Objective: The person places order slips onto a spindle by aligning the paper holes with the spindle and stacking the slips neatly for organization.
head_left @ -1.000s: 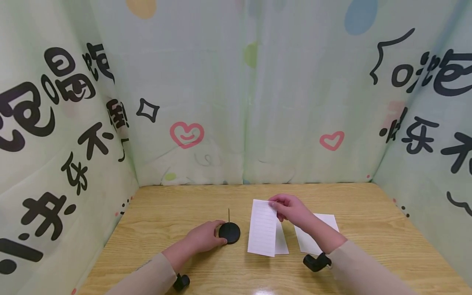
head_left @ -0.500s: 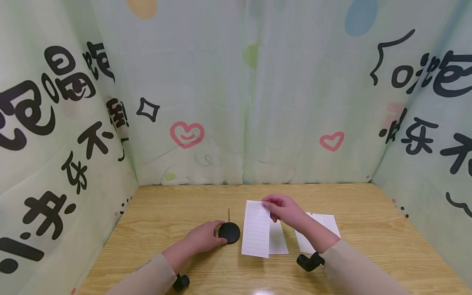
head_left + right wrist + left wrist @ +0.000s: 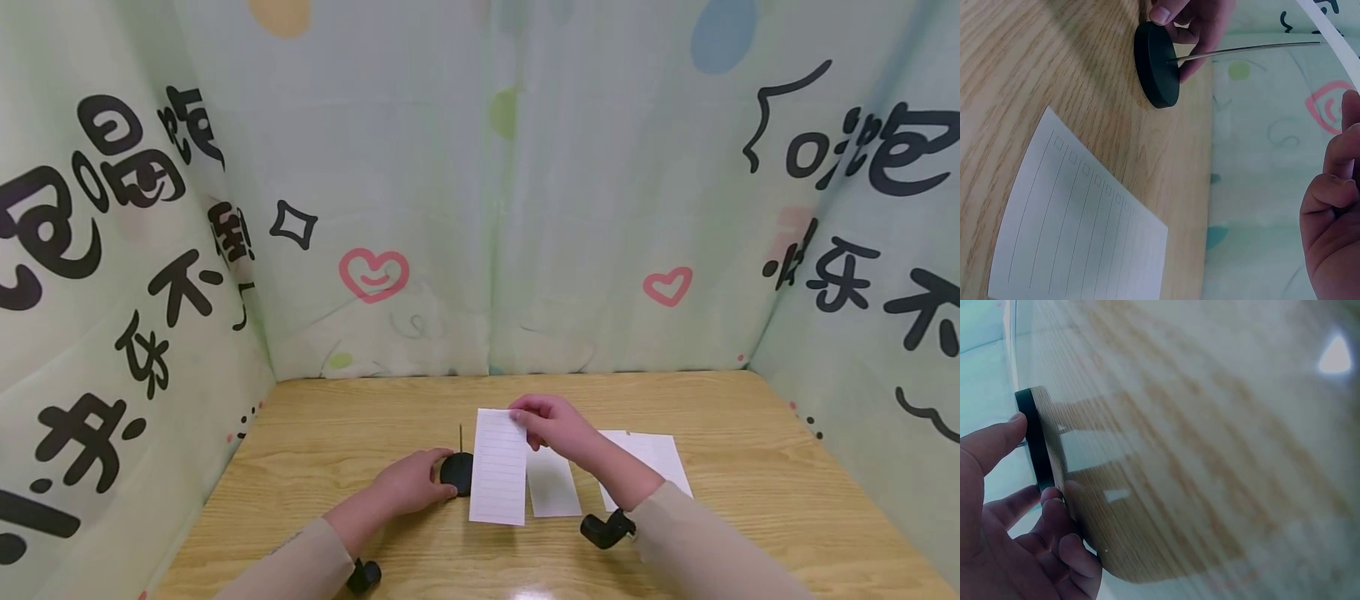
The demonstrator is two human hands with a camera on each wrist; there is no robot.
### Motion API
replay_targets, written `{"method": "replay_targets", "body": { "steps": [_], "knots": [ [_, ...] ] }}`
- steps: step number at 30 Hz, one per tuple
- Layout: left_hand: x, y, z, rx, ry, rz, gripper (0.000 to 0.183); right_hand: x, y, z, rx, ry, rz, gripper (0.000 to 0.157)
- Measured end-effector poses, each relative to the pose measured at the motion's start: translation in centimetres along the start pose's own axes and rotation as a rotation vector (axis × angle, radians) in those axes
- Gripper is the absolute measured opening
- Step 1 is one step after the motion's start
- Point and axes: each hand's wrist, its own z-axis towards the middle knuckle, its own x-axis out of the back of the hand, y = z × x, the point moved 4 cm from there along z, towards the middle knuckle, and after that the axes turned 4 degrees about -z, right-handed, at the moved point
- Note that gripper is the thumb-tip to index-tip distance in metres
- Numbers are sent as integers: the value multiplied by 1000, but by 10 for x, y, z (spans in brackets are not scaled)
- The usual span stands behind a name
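Right hand (image 3: pixel 551 425) in the head view pinches one upper corner of the lined sheet (image 3: pixel 498 468), which hangs in front of part of the black base (image 3: pixel 454 473). Left hand (image 3: pixel 405 482) grips this base from its side, and the thin spike (image 3: pixel 461 437) stands up from it. Because the sheet is pinched only at a corner, I judge it could swing or bend and catch on the spike. A second sheet (image 3: pixel 553 485) lies just beside on the table (image 3: pixel 360 417), and a third sheet (image 3: pixel 660 462) lies partly behind the right forearm; a low sleeve (image 3: pixel 697 537) could drag it. Toward the back curtain (image 3: pixel 570 208) there is open room, and the table edges are well apart from the base.

From the left wrist, the base is seen edge-on, between thumb and fingers. If this hold loosens, a push on the spike might slide or tip the base.

From the right wrist, the spike looks slender and slightly curved, with its tip near the edge of the held sheet; whether they touch, I cannot tell. Bare wood separates the base from the second sheet.
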Motion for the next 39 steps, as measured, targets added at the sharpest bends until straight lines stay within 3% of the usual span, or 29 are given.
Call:
{"method": "replay_targets", "body": {
  "steps": [20, 28, 35, 39],
  "knots": [
    [0, -6, 2, 30, -15, 7, 64, -19, -9, 13, -4, -35, -8, 22],
    [1, -5, 0, 39, -10, -51, 63, -20, -9, 15, -15, -37, -14, 23],
    [9, -7, -1, 45, 98, -146, 45, -23, -8, 17, -10, -40, -7, 22],
    [19, -8, -2, 56, 175, -260, 34, -25, -9, 20, -10, -41, -8, 22]
  ]
}}
